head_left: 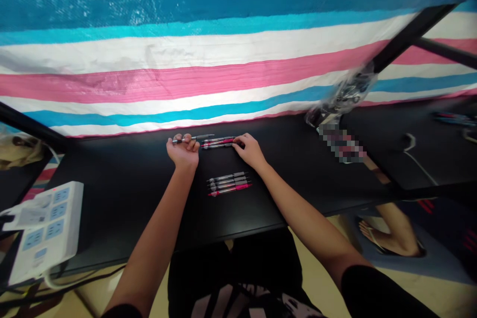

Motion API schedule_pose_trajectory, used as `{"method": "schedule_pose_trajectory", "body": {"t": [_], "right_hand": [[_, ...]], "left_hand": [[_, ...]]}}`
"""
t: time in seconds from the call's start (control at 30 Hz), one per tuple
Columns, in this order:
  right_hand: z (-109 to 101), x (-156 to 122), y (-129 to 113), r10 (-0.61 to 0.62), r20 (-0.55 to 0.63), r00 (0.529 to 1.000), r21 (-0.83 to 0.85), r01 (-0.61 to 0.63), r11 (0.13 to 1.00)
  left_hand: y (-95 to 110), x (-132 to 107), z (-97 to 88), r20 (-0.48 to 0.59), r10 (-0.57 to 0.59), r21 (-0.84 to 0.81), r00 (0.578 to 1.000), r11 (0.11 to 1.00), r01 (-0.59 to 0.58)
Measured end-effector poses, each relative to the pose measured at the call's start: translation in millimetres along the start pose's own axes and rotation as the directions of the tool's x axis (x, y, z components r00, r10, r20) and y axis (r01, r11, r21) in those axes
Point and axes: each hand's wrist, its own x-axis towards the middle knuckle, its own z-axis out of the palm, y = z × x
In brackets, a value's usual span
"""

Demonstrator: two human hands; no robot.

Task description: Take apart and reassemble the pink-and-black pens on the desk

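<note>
My left hand (183, 151) is closed round a grey pen (199, 137) held level above the far part of the black table (122, 194). My right hand (250, 150) rests on the table with its fingertips pinched at the right end of a small row of pink and grey pens (218, 142) lying just right of my left hand. Closer to me, between my forearms, lies a second row of several pens (229, 183), grey ones with a pink one nearest.
A white power strip (48, 228) sits at the table's near left edge with cables below. A clear plastic bag (345, 97) stands at the right. Another person's foot in a sandal (391, 241) is on the floor to the right. A striped tarp (223, 49) hangs behind.
</note>
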Motion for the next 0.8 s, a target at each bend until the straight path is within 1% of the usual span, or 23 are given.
{"method": "schedule_pose_trajectory", "body": {"t": [0.13, 0.23, 0.4, 0.67, 0.8], "right_hand": [[1, 1, 0, 0.016, -0.041, 0.999, -0.021, -0.017, 1.000], [0, 0, -1, 0.013, -0.041, 0.999, -0.009, -0.013, 1.000], [-4, -3, -6, -0.019, -0.041, 0.999, 0.017, 0.020, 1.000], [-11, -6, -23, -0.031, -0.081, 0.996, 0.113, 0.040, 0.993], [-12, -8, -27, -0.061, -0.109, 0.992, 0.170, 0.079, 0.982]], "left_hand": [[-1, -1, 1.0, 0.039, 0.003, -0.015, 0.999, 1.000, -0.003], [-1, -3, 2.2, 0.064, -0.032, -0.007, 0.997, 0.999, 0.033], [0, -6, 6.0, 0.037, -0.070, -0.010, 0.997, 0.997, 0.070], [-6, -11, 8.7, 0.100, -0.143, -0.013, 0.985, 0.989, 0.145], [-11, -16, 11.6, 0.124, -0.170, -0.033, 0.978, 0.984, 0.176]]}}
